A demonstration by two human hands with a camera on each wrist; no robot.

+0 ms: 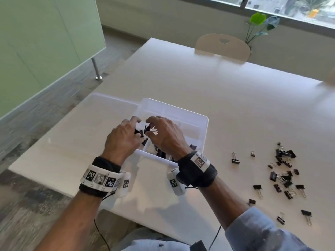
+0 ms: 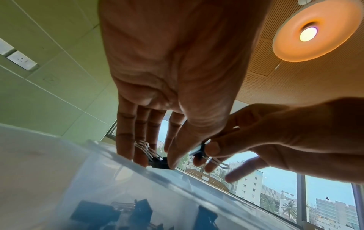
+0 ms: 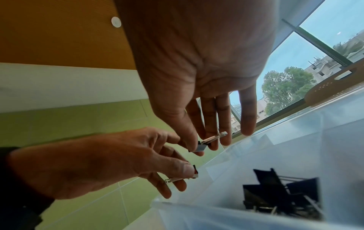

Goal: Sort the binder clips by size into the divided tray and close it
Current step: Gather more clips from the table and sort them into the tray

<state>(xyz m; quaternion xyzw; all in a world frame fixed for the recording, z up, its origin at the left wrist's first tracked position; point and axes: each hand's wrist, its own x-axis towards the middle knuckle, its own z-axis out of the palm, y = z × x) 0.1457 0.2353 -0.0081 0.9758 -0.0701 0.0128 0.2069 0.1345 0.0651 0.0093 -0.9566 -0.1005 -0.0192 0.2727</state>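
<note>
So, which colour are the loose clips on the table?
Black bodies with silver wire handles; the loose clips show best in the head view.
</note>
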